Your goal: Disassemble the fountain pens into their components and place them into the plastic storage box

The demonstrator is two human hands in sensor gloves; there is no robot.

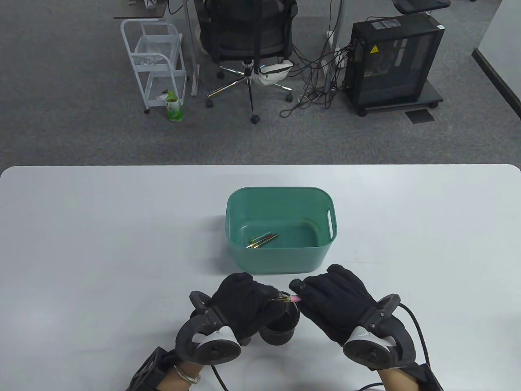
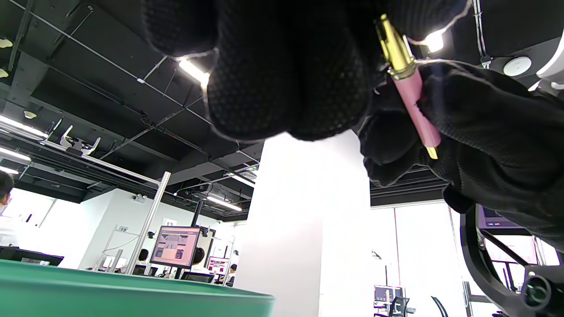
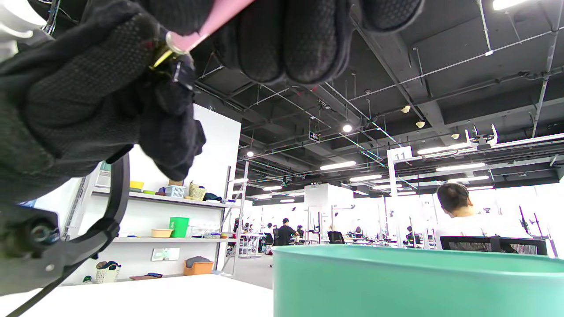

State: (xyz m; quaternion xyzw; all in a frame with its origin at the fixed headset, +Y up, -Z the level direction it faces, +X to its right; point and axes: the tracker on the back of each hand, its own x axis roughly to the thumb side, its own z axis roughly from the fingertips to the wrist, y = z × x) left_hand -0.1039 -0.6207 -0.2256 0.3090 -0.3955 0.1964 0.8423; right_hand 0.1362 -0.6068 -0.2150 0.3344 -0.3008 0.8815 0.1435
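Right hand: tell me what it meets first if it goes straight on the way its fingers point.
Probably the left hand: the right hand points at it across the pink pen both grip.

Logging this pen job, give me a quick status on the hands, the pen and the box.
Left hand and right hand both grip the pink pen, in front of the green box. Pen parts lie inside. Nothing blocking.

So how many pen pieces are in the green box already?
2 that I can make out: thin gold-tipped pen pieces lying side by side on the floor of the green box, toward its left. They are small, so more could be hidden there.
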